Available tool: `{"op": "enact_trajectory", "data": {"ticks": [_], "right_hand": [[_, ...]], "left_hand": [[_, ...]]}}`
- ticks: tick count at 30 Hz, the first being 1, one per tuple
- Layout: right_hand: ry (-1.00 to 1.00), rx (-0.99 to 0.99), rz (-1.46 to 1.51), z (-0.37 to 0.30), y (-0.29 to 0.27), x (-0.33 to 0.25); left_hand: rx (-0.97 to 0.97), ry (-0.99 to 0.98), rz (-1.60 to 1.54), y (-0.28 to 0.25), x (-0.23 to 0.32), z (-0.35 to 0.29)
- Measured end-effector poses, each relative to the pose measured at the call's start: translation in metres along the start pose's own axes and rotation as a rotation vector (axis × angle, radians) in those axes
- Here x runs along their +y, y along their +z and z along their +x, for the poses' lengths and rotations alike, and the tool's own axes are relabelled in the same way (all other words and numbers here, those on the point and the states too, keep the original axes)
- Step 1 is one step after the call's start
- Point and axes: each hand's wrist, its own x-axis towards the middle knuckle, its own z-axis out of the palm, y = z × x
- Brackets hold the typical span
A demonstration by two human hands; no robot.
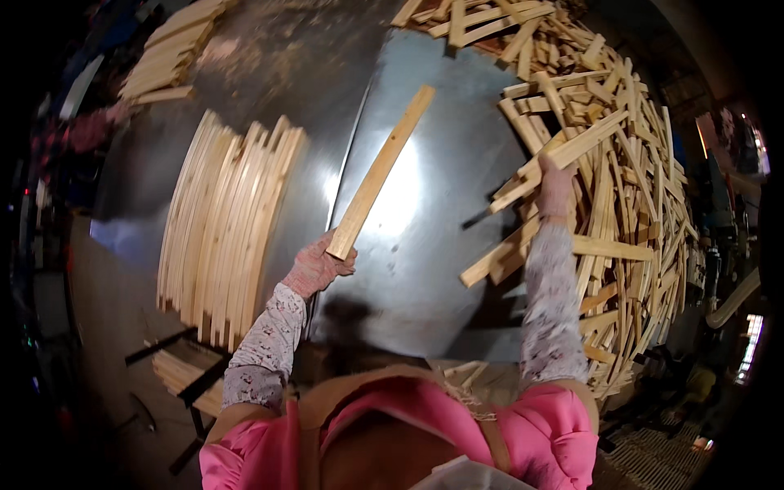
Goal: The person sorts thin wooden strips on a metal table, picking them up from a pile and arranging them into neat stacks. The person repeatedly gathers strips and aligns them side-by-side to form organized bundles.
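My left hand (314,268), in a pinkish glove, is closed around the near end of a wooden strip (385,167). This strip slants up and away to the right over the metal tabletop (433,302). On the right, my gloved right hand (555,192) reaches to the edge of a large jumbled pile of wooden strips (608,200). Its fingers are closed on a pale wooden strip (592,137) lying across the pile's near left side; the fingertips are partly hidden. Left of my left hand lies a neat row of wooden strips (229,220), side by side.
Another batch of strips (175,49) lies at the far left, near a person's sleeve (82,135). More strips (188,376) rest on a dark metal frame below the table's left side. A seam (351,147) runs across the tabletop, and sawdust (278,41) covers its far part.
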Motion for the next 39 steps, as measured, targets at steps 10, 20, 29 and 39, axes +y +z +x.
{"op": "enact_trajectory", "data": {"ticks": [10, 20, 29, 39], "right_hand": [[0.075, -0.875, 0.014, -0.422, 0.131, 0.135], [-0.197, -1.139, -0.990, -0.490, 0.226, 0.087], [0.048, -1.166, -0.583, -0.444, 0.165, 0.135], [0.091, -1.276, -0.592, -0.440, 0.178, 0.124]], "left_hand": [[-0.154, 0.383, 1.537, -0.072, -0.060, -0.171], [0.602, 0.423, 1.685, -0.073, -0.026, -0.287], [1.613, 0.795, 1.633, -0.197, 0.020, -0.312], [1.328, 0.221, 1.925, -0.221, 0.135, -0.262]]}}
